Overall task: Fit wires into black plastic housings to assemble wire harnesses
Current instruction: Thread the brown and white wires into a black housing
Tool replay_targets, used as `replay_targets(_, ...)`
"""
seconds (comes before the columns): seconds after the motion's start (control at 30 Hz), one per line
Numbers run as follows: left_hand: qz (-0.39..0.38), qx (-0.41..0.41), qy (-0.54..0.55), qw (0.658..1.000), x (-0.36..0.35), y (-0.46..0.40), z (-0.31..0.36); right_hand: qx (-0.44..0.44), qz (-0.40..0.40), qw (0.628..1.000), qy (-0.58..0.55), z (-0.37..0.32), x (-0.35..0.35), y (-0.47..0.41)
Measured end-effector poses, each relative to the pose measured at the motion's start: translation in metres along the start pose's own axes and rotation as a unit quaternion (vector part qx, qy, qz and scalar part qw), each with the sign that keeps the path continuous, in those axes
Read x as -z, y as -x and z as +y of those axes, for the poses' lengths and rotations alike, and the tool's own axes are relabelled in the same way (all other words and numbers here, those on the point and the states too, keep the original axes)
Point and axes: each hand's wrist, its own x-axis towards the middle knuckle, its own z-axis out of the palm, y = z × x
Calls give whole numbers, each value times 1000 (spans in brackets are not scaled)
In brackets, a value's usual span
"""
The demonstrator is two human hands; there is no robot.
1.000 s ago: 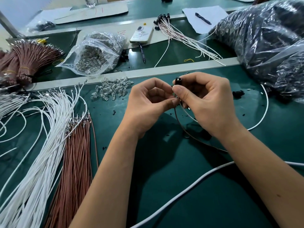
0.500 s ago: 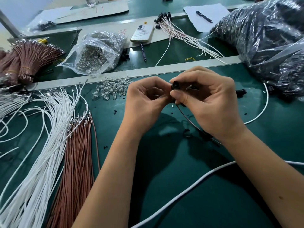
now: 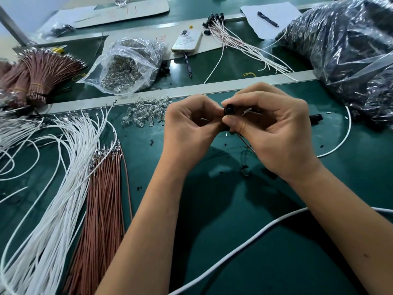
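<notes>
Both hands meet mid-frame: my right hand (image 3: 276, 126) pinches the black housing (image 3: 229, 109), opening toward me; my left hand (image 3: 189, 128), fingers curled, feeds a brown wire (image 3: 244, 141) from below.

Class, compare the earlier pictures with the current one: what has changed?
Both hands rose slightly away from the table. The right hand still pinches the black housing, turned so its round opening faces the camera. The left hand stays curled against it. Wire bundles unchanged.

The green bench (image 3: 212, 241) carries a fan of white wires (image 3: 53, 188) and brown wires (image 3: 104, 199) left of the grip, clear bulbs (image 3: 144, 113) just beyond it to the left, a loose white cable (image 3: 234, 248) below, and a black housing (image 3: 315, 118) to its right.
</notes>
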Motion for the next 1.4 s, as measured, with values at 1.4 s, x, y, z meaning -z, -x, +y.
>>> replay_targets(1.4,-16,-31,-13,999,3,-2,-6,19,1,998,55,-8,1,1)
